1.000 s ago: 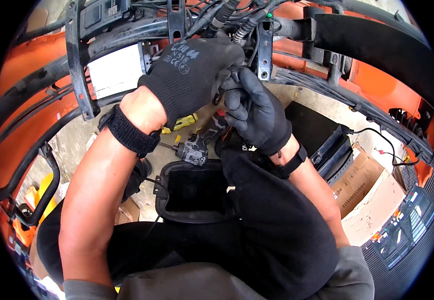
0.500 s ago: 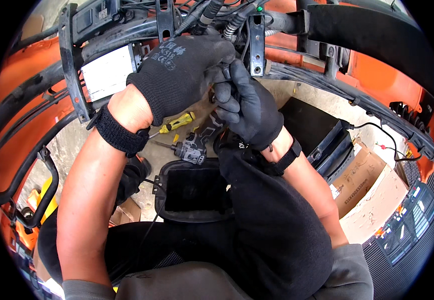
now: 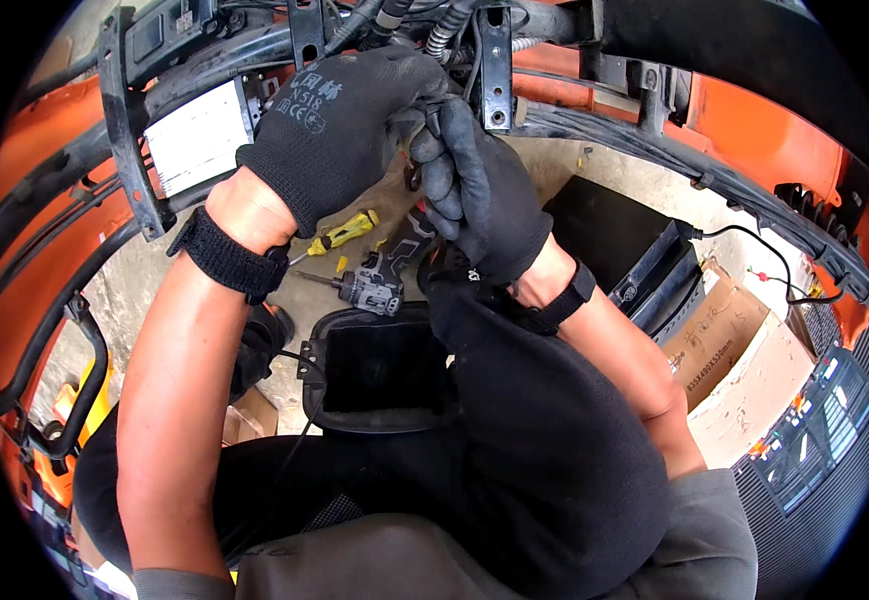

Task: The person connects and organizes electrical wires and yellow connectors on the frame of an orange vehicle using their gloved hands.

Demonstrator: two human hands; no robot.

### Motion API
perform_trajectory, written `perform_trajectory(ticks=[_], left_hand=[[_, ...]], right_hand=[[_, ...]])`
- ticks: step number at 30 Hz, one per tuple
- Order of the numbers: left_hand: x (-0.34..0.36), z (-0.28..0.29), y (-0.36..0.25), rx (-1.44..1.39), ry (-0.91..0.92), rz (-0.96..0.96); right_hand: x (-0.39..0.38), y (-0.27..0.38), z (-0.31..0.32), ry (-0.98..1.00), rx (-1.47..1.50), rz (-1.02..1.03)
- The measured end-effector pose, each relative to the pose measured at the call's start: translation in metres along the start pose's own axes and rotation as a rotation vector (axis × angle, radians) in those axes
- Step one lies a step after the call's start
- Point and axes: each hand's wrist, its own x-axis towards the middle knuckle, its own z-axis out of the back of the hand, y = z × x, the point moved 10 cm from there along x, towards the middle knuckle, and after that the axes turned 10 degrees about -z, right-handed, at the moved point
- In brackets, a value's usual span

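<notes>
Both hands wear black work gloves and meet below the dark metal frame at the top middle. My left hand [image 3: 339, 130] is closed, its back turned up and its fingertips curled near a bundle of cables. Against those fingertips presses my right hand [image 3: 489, 190], fingers folded in and thumb laid along them. Whatever they pinch is hidden by the gloves. A perforated metal bracket [image 3: 495, 75] hangs just right of the fingers, and corrugated cable sleeves [image 3: 444, 35] run behind them.
On the floor below lie a yellow screwdriver [image 3: 342, 236] and a grey power drill [image 3: 372, 286]. A black open bin [image 3: 384, 424] stands between my legs. To the right are a black case [image 3: 609, 230] and a cardboard box [image 3: 754, 385]. A white panel [image 3: 194, 142] sits at left.
The view has shifted, so the frame and both hands appear slightly higher and farther left. The hands remain pressed together, with the right hand's fingers a little more folded.
</notes>
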Motion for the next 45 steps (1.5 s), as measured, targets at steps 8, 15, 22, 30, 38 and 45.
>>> perform_trajectory(ticks=[8,15,22,30,38,45], left_hand=[[0.001,-0.004,0.006,-0.080,0.053,-0.009],[-0.001,-0.008,0.005,-0.056,0.116,0.063],[-0.003,-0.009,0.009,-0.074,0.103,0.039],[-0.005,-0.008,0.007,-0.054,0.076,-0.010],[-0.005,-0.008,0.005,-0.045,0.115,0.011],[-0.007,-0.009,0.005,-0.024,0.149,0.032]], right_hand=[[0.004,0.002,-0.002,0.204,0.053,0.095],[0.010,-0.002,-0.002,0.136,0.084,0.022],[0.011,-0.006,-0.005,0.129,0.165,-0.027],[0.013,-0.002,0.002,0.141,-0.010,0.082],[0.010,0.006,0.009,0.033,-0.265,0.149],[0.020,-0.005,0.019,0.025,-0.164,0.078]])
